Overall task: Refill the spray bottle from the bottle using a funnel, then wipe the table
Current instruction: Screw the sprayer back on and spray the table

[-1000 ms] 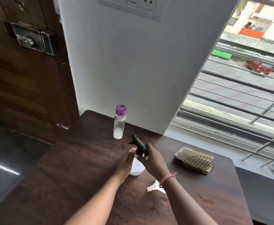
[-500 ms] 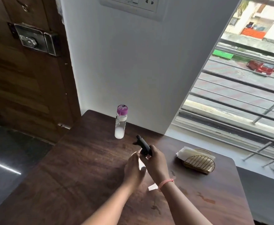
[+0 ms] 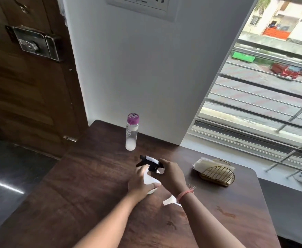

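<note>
While our left hand (image 3: pixel 141 181) wraps the white body of the spray bottle (image 3: pixel 151 179) standing mid-desk, our right hand (image 3: pixel 170 173) closes its fingers (image 3: pixel 161 161) around the black trigger head (image 3: pixel 149 161) at the neck. Both hands are clamped on the bottle, one low, one high. We judge the plastic body light, thin-walled and a little slippery, so a firm grip lower down should steady it while the collar is twisted; squeezing hard could buckle it. The bottle (image 3: pixel 132 132) with the purple cap stands upright near the wall, well apart, with some liquid in it. The white funnel (image 3: pixel 170 202) lies on the desk (image 3: pixel 86 185) just under our right wrist. A gold wire holder (image 3: pixel 218 175) with tissues sits to the right.
</note>
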A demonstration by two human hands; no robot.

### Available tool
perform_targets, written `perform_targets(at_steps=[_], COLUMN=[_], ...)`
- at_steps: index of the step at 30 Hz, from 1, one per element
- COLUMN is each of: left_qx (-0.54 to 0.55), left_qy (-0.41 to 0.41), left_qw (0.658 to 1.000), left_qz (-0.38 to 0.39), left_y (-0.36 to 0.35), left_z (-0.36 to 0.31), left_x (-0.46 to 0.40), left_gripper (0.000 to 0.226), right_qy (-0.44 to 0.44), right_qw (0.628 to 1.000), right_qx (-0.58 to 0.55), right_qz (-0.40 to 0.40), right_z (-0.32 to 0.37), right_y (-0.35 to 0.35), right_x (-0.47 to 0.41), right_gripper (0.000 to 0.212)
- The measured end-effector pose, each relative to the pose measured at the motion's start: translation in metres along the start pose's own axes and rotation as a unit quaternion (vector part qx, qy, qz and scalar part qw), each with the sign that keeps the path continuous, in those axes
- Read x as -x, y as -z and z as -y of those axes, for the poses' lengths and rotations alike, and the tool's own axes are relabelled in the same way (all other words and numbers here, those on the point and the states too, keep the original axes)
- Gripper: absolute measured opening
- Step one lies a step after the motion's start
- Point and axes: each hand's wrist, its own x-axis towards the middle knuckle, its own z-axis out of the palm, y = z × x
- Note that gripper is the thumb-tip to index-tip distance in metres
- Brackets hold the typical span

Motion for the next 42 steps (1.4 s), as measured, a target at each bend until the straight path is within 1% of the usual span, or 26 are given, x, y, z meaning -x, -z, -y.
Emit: perform_targets(at_steps=[2, 3, 4, 7, 9, 11, 12, 14, 15, 17, 19, 22, 24, 26, 29, 32, 33, 35, 37, 38, 40, 41, 42], left_qx=[0.0, 0.008, 0.014, 0.002, -0.008, -0.022, -0.025, -0.022, -0.013, 0.023, 0.056, 0.045, 0.044, 0.066, 0.119, 0.153, 0.151, 0.156, 0.182, 0.194, 0.233, 0.266, 0.303], left_qy=[0.032, 0.039, 0.047, 0.083, 0.079, 0.055, 0.044, 0.026, 0.014, -0.008, -0.02, -0.028, -0.027, -0.015, 0.017, 0.009, -0.003, -0.012, -0.015, -0.023, -0.03, -0.019, -0.003], left_qw=[0.996, 0.992, 0.99, 0.992, 0.994, 0.994, 0.992, 0.987, 0.986, 0.987, 0.987, 0.989, 0.992, 0.996, 0.993, 0.986, 0.986, 0.983, 0.976, 0.971, 0.953, 0.94, 0.925], left_qz=[-0.087, -0.116, -0.129, -0.089, -0.069, -0.091, -0.114, -0.155, -0.163, -0.156, -0.148, -0.141, -0.112, -0.062, 0.012, 0.062, 0.074, 0.098, 0.118, 0.139, 0.19, 0.214, 0.231], left_y=[-0.015, -0.02, -0.022, -0.014, -0.01, -0.012, -0.015, -0.021, -0.022, -0.022, -0.021, -0.019, -0.017, -0.013, -0.005, 0.0, 0.001, 0.006, 0.01, 0.011, 0.015, 0.018, 0.023], left_z=[-0.006, -0.006, -0.007, -0.006, -0.004, -0.007, -0.008, -0.008, -0.008, -0.003, 0.004, 0.012, 0.018, 0.022, 0.025, 0.029, 0.029, 0.021, 0.014, 0.011, 0.012, 0.015, 0.017], left_x=[0.012, 0.014, 0.015, 0.009, 0.004, 0.009, 0.012, 0.019, 0.023, 0.026, 0.027, 0.033, 0.037, 0.044, 0.061, 0.084, 0.091, 0.109, 0.122, 0.128, 0.138, 0.144, 0.152], left_gripper=[0.084, 0.082, 0.081, 0.084, 0.085, 0.084, 0.081, 0.074, 0.073, 0.072, 0.075, 0.078, 0.081, 0.086, 0.088, 0.087, 0.087, 0.081, 0.075, 0.078, 0.096, 0.099, 0.096], right_qy=[-0.013, -0.019, -0.025, -0.036, -0.051, -0.064, -0.066, -0.06, -0.055, -0.053, -0.065, -0.085, -0.106, -0.112, -0.097, -0.04, -0.019, 0.01, 0.017, 0.011, -0.014, -0.031, -0.046], right_qw=[0.999, 0.999, 0.999, 0.999, 0.998, 0.996, 0.995, 0.995, 0.994, 0.995, 0.994, 0.981, 0.967, 0.953, 0.932, 0.926, 0.928, 0.937, 0.937, 0.935, 0.932, 0.934, 0.936], right_qx=[0.021, 0.024, 0.025, 0.02, 0.018, 0.023, 0.027, 0.02, 0.013, -0.016, -0.064, -0.158, -0.227, -0.28, -0.347, -0.361, -0.352, -0.322, -0.321, -0.331, -0.348, -0.348, -0.341], right_qz=[-0.02, -0.025, -0.027, -0.031, -0.034, -0.048, -0.062, -0.083, -0.088, -0.081, -0.068, -0.068, -0.053, -0.022, 0.026, 0.101, 0.119, 0.138, 0.137, 0.125, 0.096, 0.081, 0.07], right_z=[0.006, 0.008, 0.009, 0.01, 0.011, 0.012, 0.012, 0.012, 0.013, 0.013, 0.012, 0.013, 0.016, 0.018, 0.02, 0.025, 0.028, 0.036, 0.043, 0.047, 0.054, 0.057, 0.059], right_y=[-0.004, -0.006, -0.007, -0.01, -0.012, -0.014, -0.015, -0.017, -0.018, -0.018, -0.019, -0.022, -0.023, -0.024, -0.027, -0.032, -0.034, -0.037, -0.039, -0.04, -0.042, -0.042, -0.043], right_x=[0.004, 0.005, 0.005, 0.005, 0.006, 0.01, 0.012, 0.018, 0.02, 0.023, 0.026, 0.035, 0.046, 0.057, 0.071, 0.086, 0.089, 0.096, 0.103, 0.106, 0.113, 0.117, 0.122], right_gripper=[0.028, 0.031, 0.032, 0.032, 0.032, 0.032, 0.032, 0.03, 0.03, 0.033, 0.042, 0.05, 0.051, 0.048, 0.041, 0.051, 0.049, 0.039, 0.023, 0.017, 0.024, 0.028, 0.028])
